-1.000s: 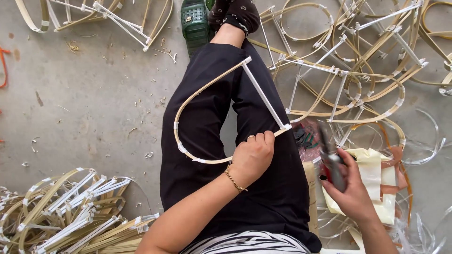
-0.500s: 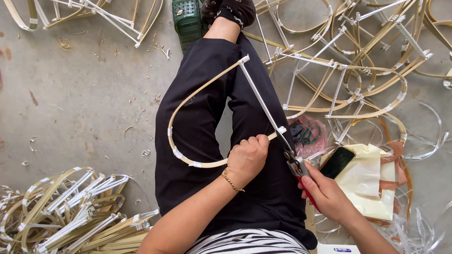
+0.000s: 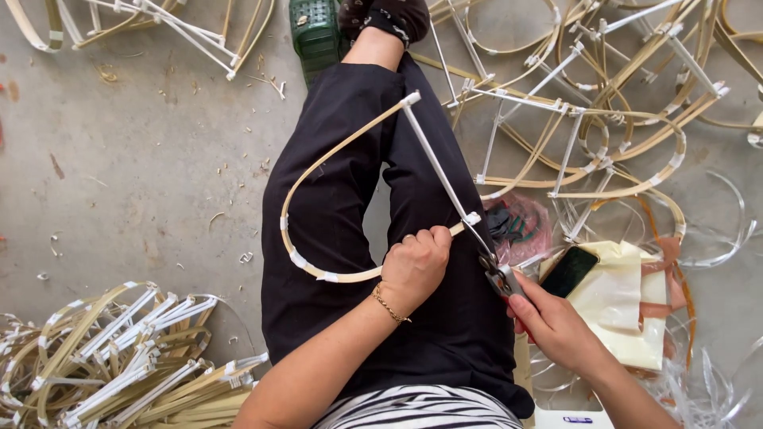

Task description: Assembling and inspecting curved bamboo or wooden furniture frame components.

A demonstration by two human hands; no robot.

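Two hands (image 3: 417,266), one bamboo frame (image 3: 318,171), one pair of pliers (image 3: 497,274), one phone (image 3: 569,272).

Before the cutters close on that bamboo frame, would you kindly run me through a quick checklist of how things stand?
1. Left hand grips the bamboo frame near its taped corner: ok.
2. Right hand holds the cutters by the handles: ok.
3. Cutter tip sits at the frame's white strut, just past the corner: ok.
4. Left fingers clear of the blades: close, but apart; ok.
5. Frame resting steady on the black trousers: ok.
6. Whether the blades are open or already biting: cannot tell.
7. Dark phone lies on the cream sheet near the right hand: ok, out of the cut.
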